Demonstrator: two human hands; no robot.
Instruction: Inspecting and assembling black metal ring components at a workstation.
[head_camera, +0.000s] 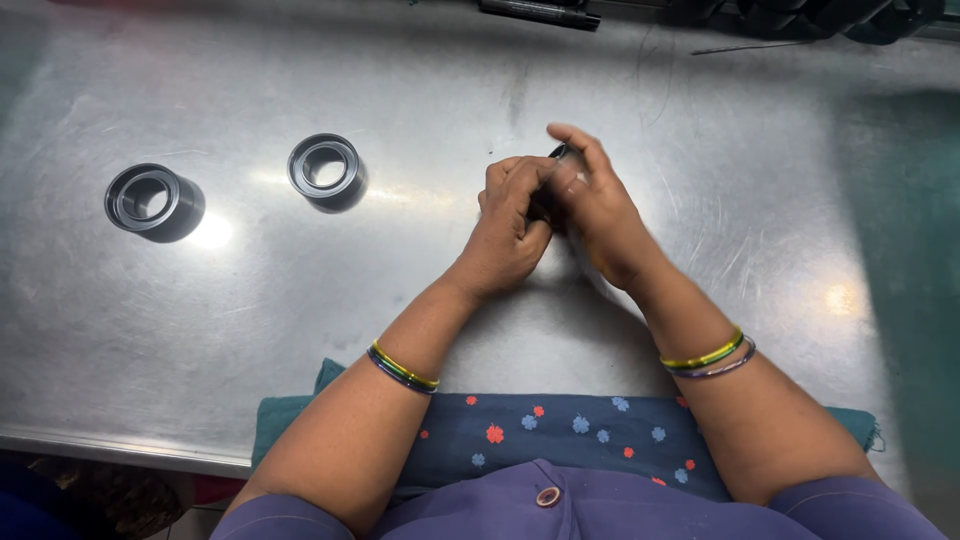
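Note:
My left hand (507, 225) and my right hand (596, 205) meet over the middle of a steel table (250, 330). Together they close around a small dark ring-shaped part (556, 153), of which only a sliver shows between the fingers. The rest of it is hidden by my hands. Two dark round ring parts stand on the table to the left: one (325, 167) nearer my hands, the other (147, 197) farther left. Both wrists wear coloured bangles.
Dark tools and cables lie along the far edge, among them a black bar-shaped thing (540, 12). A blue flowered cloth (560, 425) hangs over the near table edge. A thin wire (740, 47) lies at the back right.

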